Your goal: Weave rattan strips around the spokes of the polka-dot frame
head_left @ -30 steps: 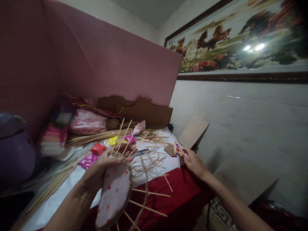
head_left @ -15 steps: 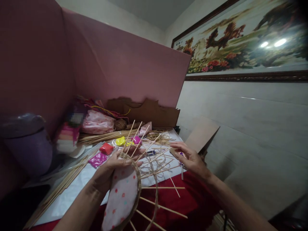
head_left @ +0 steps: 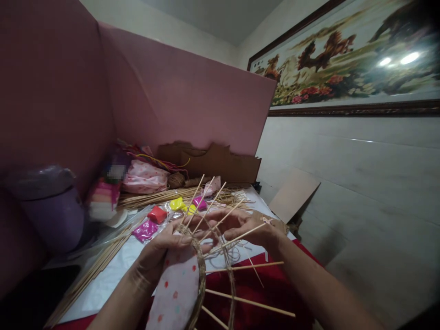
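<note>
We see a spotted fabric panel [head_left: 178, 284] raised in the near middle of the scene, over the red cloth [head_left: 252, 284], its near end running out of view. Our left hand [head_left: 163, 247] grasps its far end, thumb across the twine-bound rim [head_left: 202, 275]. Our right hand [head_left: 266, 236] is among the far sticks, fingers curled by the outer twine ring [head_left: 232, 286]; we cannot tell whether it pinches anything.

We judge the piece light: soft cloth over a seemingly stiff base, with rough twine unlikely to slip. The thin sticks [head_left: 254, 303] look stiff but easily snapped or pulled askew, so the bound rim seems the sound place to hold, and the outer ring deserves only gentle fingers.

The panel's long axis runs near to far, leaning slightly right at the far end. Its curved rim faces right; sticks radiate from it, the farthest pointing far and right, the middle ones right, the nearer ones right and nearward.
</note>
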